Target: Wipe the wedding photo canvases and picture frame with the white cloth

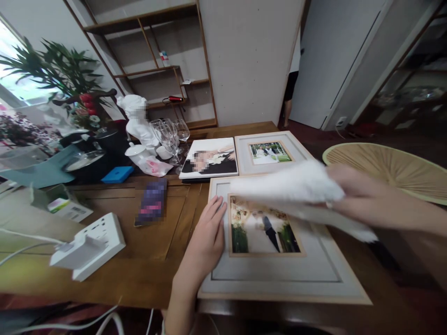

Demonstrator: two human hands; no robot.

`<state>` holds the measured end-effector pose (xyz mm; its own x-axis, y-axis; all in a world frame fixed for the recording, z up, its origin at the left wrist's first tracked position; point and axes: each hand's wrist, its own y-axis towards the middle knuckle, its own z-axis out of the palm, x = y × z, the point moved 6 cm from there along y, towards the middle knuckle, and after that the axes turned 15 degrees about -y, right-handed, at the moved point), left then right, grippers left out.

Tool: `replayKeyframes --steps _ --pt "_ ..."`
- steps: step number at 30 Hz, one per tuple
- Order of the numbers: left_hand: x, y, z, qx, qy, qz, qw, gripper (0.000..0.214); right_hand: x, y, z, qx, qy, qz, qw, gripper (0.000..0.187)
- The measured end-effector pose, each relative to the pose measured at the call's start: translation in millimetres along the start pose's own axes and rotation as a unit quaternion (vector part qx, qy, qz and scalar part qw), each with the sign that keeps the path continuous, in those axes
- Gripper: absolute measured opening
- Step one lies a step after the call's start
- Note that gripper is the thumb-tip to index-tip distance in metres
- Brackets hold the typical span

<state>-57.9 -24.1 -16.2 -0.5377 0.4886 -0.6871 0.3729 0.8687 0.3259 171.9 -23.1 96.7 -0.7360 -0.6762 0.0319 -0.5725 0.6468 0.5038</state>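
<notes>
My left hand (206, 237) lies on the left edge of a large framed photo (279, 277), its fingers stretched out along the border. The frame has a light wood rim, a pale mat and a picture of a couple outdoors in the middle. Over the frame's upper part, my right hand (356, 197) is closed on a white cloth (296, 182). Both the cloth and that hand are smeared by motion, and the cloth covers part of the frame's top. Behind it lies a second framed photo (270, 152), next to a white photo album (211, 158).
Wine glasses (171, 139), a white statue (139, 123) and a blue box (118, 174) stand at the back left. A purple packet (152, 202) and a white power strip (101, 244) lie on the wooden table (146, 270). A round woven stool (391, 170) is at right. A person (292, 77) stands by the door.
</notes>
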Motion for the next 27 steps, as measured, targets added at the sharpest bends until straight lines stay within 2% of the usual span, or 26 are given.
replayKeyframes --steps 3,5,7,9,11,13,15,19,24,27 --pt "0 1 -0.3 0.006 -0.003 -0.014 1.0 0.042 -3 43 4 -0.058 -0.065 0.025 0.996 0.019" --pt "-1 0 -0.8 0.007 -0.009 -0.021 1.0 0.042 8 54 26 -0.07 -0.145 0.018 0.987 0.028" --pt "-2 0 -1.8 0.001 -0.02 -0.031 0.999 0.043 23 61 63 0.001 -0.209 -0.008 0.978 0.036" --pt "-3 -1 -3.1 -0.008 -0.038 -0.046 0.998 0.047 40 63 100 0.088 -0.222 -0.032 0.971 0.037" --pt "-4 -1 -5.3 -0.023 -0.062 -0.062 0.996 0.05 59 64 123 0.131 -0.231 -0.058 0.962 0.029" --pt "-6 0 -8.0 -0.038 -0.084 -0.072 0.993 0.051 77 61 134 0.143 -0.234 -0.08 0.958 0.025" --pt "-9 0 -10.1 -0.046 -0.102 -0.074 0.991 0.051 94 54 134 0.127 -0.236 -0.101 0.958 0.026" --pt "-14 -2 -12.3 -0.05 -0.126 -0.066 0.989 0.048 123 29 121 0.072 -0.222 -0.167 0.958 0.029" --pt "-16 -3 -11.4 -0.043 -0.127 -0.062 0.989 0.045 149 -6 99 0.074 -0.158 -0.233 0.957 0.026" --pt "-15 -1 -8.0 -0.022 -0.099 -0.058 0.993 0.043 156 -25 88 0.072 -0.124 -0.229 0.963 0.033"
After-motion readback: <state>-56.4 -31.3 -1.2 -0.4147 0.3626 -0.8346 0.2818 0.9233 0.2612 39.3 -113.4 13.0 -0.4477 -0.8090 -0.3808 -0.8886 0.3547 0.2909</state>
